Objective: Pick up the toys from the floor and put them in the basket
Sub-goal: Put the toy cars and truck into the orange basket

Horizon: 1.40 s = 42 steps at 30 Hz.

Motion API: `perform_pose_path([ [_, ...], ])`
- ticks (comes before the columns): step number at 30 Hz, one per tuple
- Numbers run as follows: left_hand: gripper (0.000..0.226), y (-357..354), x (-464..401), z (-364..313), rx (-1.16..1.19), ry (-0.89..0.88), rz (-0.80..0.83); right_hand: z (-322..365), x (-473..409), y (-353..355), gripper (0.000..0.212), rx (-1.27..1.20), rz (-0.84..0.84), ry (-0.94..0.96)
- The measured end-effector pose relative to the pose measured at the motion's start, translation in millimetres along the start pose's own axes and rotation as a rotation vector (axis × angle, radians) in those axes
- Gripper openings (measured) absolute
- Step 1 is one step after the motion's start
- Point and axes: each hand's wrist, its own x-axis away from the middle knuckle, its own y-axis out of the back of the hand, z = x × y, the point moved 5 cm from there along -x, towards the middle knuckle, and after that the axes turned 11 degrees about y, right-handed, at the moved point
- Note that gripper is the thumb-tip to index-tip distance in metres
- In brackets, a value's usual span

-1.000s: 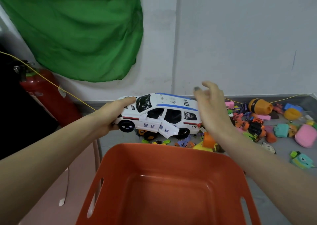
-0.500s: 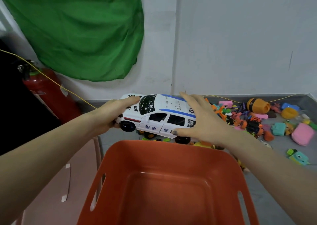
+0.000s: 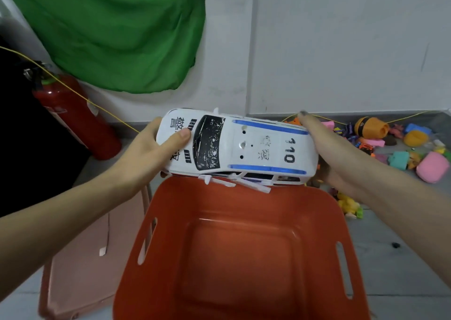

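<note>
Grey floor (image 3: 390, 266), white wall behind, green cloth (image 3: 117, 31) hung on it upper left.

Left hand (image 3: 146, 158): thumb (image 3: 179, 136) pressed flat on the hood of the toy police car (image 3: 239, 148), other fingers wrapped round the front end from the far side and below. Firm grasp on the nose.

Right hand (image 3: 327, 153): palm against the rear end, one fingertip visible past the far rear corner of the roof, rest of the fingers hidden behind or under the body. Reads as a grasp on the tail, exact finger layout not visible.

Car is held between both hands, clear of the floor, roof toward the camera, nose to the left. White body, two blue roof stripes, "110" on the roof near the rear, worn black windshield. Near-side doors hang open at the lower edge, just over the far rim of the orange basket (image 3: 346, 258). Car is above that rim, not inside.

Basket sits directly below the forearms, interior bare, slot handles on both side walls. Pink flat piece (image 3: 80, 266) lies beside its left wall.

Right of the car: pile of small toys (image 3: 400, 144) on the floor along the wall, including a pink rounded one (image 3: 432, 167) and an orange-and-black one (image 3: 371, 127). Well apart from the basket.

Left: red fire extinguisher (image 3: 78, 117) leaning by the wall, yellow cord (image 3: 73, 90) running across it.
</note>
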Motion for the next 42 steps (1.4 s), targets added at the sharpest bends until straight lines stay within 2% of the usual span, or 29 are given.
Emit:
perform_pose_path([
  [3,0.049,3.5,15.0,-9.6,-0.034,-0.058,0.026,3.3,13.6,4.7,0.077,0.111,0.110,0.111],
  [7,0.042,2.5,36.3,-5.4,-0.117,-0.113,0.075,4.3,38.1,11.2,0.065,0.122,0.413,0.058],
  [11,0.066,-7.8,58.5,23.6,-0.410,-0.165,0.200,-8.6,58.0,9.3,0.089,0.464,0.646,-0.020],
  [16,0.061,-28.1,54.6,48.0,-0.681,-0.154,0.306,-38.4,68.2,-12.8,0.118,0.879,0.679,0.062],
  [19,0.057,-41.6,37.3,75.7,-0.929,-0.127,0.297,-67.3,66.9,-33.6,0.130,1.171,0.654,0.175],
  [22,0.058,-61.7,24.8,107.1,-1.208,-0.113,0.269,-93.6,60.9,-51.5,0.126,1.356,0.593,0.285],
  [28,0.076,-90.7,3.7,146.7,-1.546,-0.061,0.255,-141.9,38.8,-66.7,0.114,1.558,0.588,0.250],
  [32,0.082,-103.7,1.2,159.2,-1.619,0.001,0.221,-152.6,30.3,-75.5,0.113,1.839,0.571,0.314],
  [35,0.081,-103.0,1.0,152.4,-1.656,-0.052,0.213,-147.8,26.2,-79.5,0.108,1.958,0.587,0.301],
  [39,0.076,-102.8,6.2,131.4,-1.735,-0.129,0.221,-136.5,24.2,-79.3,0.102,1.811,0.646,0.238],
  [42,0.057,-102.4,3.9,100.5,-1.683,-0.180,0.254,-121.1,20.2,-73.7,0.076,1.534,0.769,0.131],
])
